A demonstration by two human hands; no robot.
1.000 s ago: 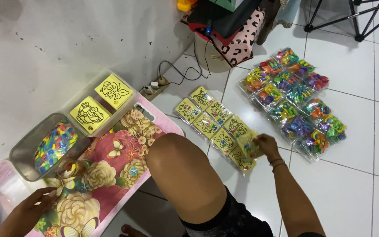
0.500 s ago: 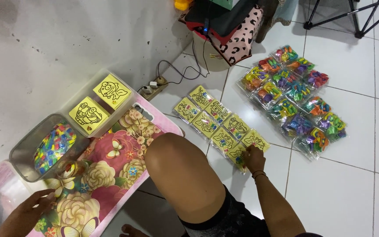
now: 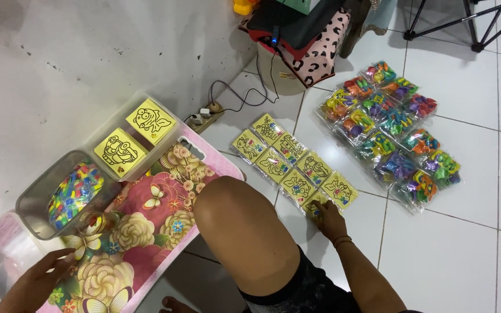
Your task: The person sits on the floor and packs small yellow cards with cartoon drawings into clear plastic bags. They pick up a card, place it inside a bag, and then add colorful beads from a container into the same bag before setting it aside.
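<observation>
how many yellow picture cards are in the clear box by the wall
2. One yellow card lies at the nearer end of the clear box, the other yellow card at the far end. More may be stacked beneath them, hidden.

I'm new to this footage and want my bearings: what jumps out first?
Two rows of yellow picture cards in clear sleeves lie on the white tile floor, with the right hand resting on the nearest one. To their right sits a cluster of bags of bright plastic pieces. On the left, the left hand rests by a flowered cloth beside a tub of coloured bits.
</observation>
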